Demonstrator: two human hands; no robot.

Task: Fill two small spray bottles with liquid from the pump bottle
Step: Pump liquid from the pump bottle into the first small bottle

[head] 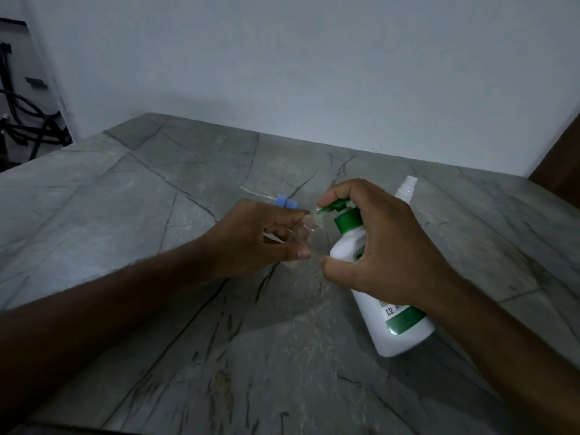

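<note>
A single wide-angle camera worn on the person's head is looking forward and steeply down over both forearms onto the grey veined stone bench (157,196), sitting close enough that the arms are filling the lower corners. It is facing the plain pale wall (314,58) running behind the bench's far edge, and the wide lens is bowing the edges, while a dark opening with black cables (28,120) is showing at far left.

Pump bottle (395,328) white, green pump and band; spray head (65,202) blue; table (157,196) grey, dark-veined.
</note>
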